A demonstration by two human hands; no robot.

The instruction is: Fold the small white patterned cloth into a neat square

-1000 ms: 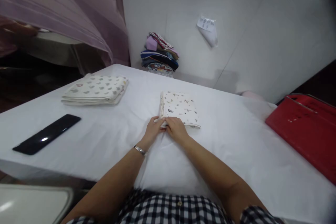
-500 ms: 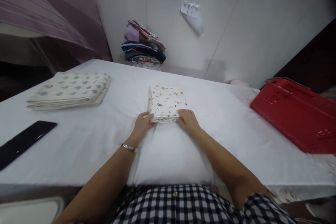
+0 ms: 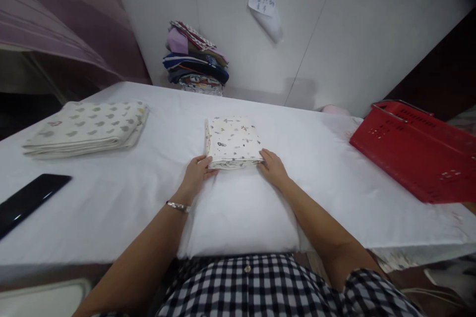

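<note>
A folded white cloth (image 3: 235, 137) with small grey and brown prints lies in the middle of the white-covered table (image 3: 316, 173). Its layered edge faces me. My left hand (image 3: 196, 173) holds the near left corner, thumb along the side and fingers partly under it. At the near right corner, my right hand (image 3: 274, 166) grips the cloth with its fingers on the edge; its thumb is mostly hidden. A clear, thin plastic-like sheet or bag (image 3: 240, 218) seems to lie between my forearms, in front of the cloth.
Left on the table are a larger folded cloth (image 3: 89, 126) with grey prints and a black phone-like slab (image 3: 31, 200). A red plastic basket (image 3: 412, 153) stands at the right. Behind the table, a stack of folded fabrics (image 3: 197, 62) rests against the wall, below a paper note (image 3: 263, 4).
My right hand has slid outward from the cloth's near edge to its right corner. My left hand stays at the left corner. The whole view has shifted slightly.
</note>
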